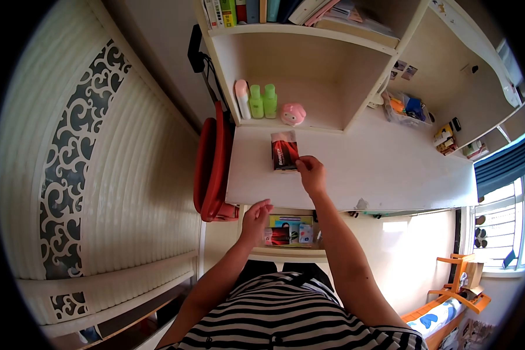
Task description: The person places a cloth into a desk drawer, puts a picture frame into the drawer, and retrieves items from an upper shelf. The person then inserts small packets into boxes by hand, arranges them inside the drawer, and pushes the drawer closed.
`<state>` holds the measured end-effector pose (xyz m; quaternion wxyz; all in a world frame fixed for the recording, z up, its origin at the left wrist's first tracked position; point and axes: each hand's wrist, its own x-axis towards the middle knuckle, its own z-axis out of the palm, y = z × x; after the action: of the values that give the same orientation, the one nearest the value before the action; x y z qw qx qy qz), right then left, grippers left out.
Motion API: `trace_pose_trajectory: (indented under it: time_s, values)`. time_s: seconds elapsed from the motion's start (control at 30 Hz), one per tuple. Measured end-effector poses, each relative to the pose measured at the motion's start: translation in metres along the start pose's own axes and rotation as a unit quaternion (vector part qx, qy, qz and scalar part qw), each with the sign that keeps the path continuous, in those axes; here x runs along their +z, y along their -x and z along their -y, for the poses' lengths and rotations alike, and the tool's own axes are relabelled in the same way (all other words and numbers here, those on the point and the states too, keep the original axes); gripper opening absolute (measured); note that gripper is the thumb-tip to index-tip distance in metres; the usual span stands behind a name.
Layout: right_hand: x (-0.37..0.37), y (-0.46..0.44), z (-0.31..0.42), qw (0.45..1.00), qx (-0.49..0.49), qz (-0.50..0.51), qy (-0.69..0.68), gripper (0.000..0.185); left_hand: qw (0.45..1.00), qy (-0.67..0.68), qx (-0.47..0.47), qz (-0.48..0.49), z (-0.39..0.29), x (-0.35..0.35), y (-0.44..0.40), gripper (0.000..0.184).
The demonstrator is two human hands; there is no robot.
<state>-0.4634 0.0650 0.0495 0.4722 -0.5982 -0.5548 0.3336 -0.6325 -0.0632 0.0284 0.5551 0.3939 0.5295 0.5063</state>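
Note:
A small black-and-red box (pixel 284 154) with white lettering lies on the white desk. At its lower right corner my right hand (pixel 312 173) has thumb and fingers pinched together on the edge. My left hand (pixel 255 220) is empty, its fingers stretched out above the left side of an open drawer (pixel 286 252) below the desk's front edge. Inside the drawer are another black-and-red pack (pixel 277 235), a small white-and-blue item (pixel 305 233) and a yellow-green flat item (pixel 283 220).
On the shelf above the desk (pixel 356 166) stand two green bottles (pixel 262 102), a pink-and-white bottle (pixel 242 99) and a pink figure (pixel 293 114). A red chair (pixel 207 175) is close at the left. A clear bin (pixel 407 111) stands at the desk's back right.

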Motion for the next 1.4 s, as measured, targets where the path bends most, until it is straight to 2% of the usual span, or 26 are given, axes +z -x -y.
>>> trace_pose_trajectory:
  time_s: [0.23,0.3,0.33,0.4,0.43,0.53,0.6,0.63,0.7,0.77,0.83,0.9,1.03,1.1,1.13,1.2,1.23,1.3,1.4]
  values:
    - [-0.011,0.008,0.011,0.999,-0.001,0.026,-0.048,0.015,0.999,0.045,0.029,0.010,-0.035,0.011,-0.048,0.040]
    - [-0.018,0.014,0.014,0.987,0.048,0.093,-0.119,0.013,0.999,0.039,0.020,-0.006,-0.038,0.014,-0.053,0.045]
    - [-0.021,0.019,0.013,0.987,0.050,0.093,-0.119,0.013,0.999,0.038,0.018,-0.005,-0.038,0.013,-0.054,0.045]
    - [-0.029,0.029,0.010,0.972,0.061,0.169,-0.153,0.015,0.998,0.057,0.008,-0.011,-0.037,0.008,-0.054,0.049]
    - [-0.033,0.035,0.008,0.971,0.066,0.170,-0.154,0.015,0.998,0.056,0.004,-0.013,-0.036,0.004,-0.051,0.049]
    - [-0.047,0.055,0.007,0.954,0.067,0.264,-0.129,0.014,0.997,0.060,-0.034,-0.026,-0.027,-0.012,-0.037,0.049]
    - [-0.049,0.069,-0.012,0.950,0.085,0.274,-0.121,0.014,0.997,0.013,-0.058,0.042,-0.013,-0.028,-0.027,0.037]
    - [-0.048,0.077,-0.018,0.948,0.098,0.283,-0.110,0.014,0.997,0.011,-0.062,0.042,0.002,-0.036,-0.022,0.037]
    - [-0.044,0.093,-0.030,0.952,0.108,0.270,-0.092,0.013,0.991,-0.074,-0.086,0.077,0.033,-0.048,-0.009,0.024]
    - [-0.038,0.107,-0.044,0.962,0.102,0.247,0.048,0.013,0.977,-0.142,-0.127,0.095,0.054,-0.050,0.004,0.018]
    - [-0.030,0.115,-0.045,0.973,0.074,0.211,0.060,0.013,0.945,-0.284,-0.091,0.131,0.103,-0.061,0.009,0.015]
    - [-0.021,0.118,-0.047,0.982,-0.006,0.152,0.113,0.012,0.941,-0.265,-0.140,0.156,0.117,-0.059,0.017,0.020]
    - [-0.022,0.116,-0.045,0.975,-0.022,0.165,0.148,0.013,0.942,-0.255,-0.158,0.153,0.118,-0.047,0.020,0.018]
    - [-0.027,0.117,-0.044,0.969,-0.012,0.191,0.157,0.013,0.896,-0.381,-0.190,0.127,0.123,-0.047,0.010,0.025]
    - [-0.030,0.119,-0.044,0.962,-0.001,0.220,0.164,0.014,0.896,-0.381,-0.189,0.127,0.125,-0.048,0.011,0.025]
    - [-0.032,0.125,-0.048,0.955,-0.001,0.249,0.161,0.014,0.959,-0.240,-0.136,0.066,0.128,-0.051,0.012,0.041]
    - [-0.032,0.128,-0.050,0.948,0.000,0.278,0.157,0.014,0.959,-0.240,-0.135,0.066,0.127,-0.054,0.010,0.041]
    - [-0.030,0.135,-0.056,0.944,0.000,0.291,0.155,0.015,0.972,-0.134,-0.160,0.111,0.130,-0.059,0.005,0.057]
    - [-0.022,0.141,-0.069,0.941,0.035,0.309,0.133,0.016,0.968,-0.094,-0.201,0.118,0.142,-0.062,0.004,0.058]
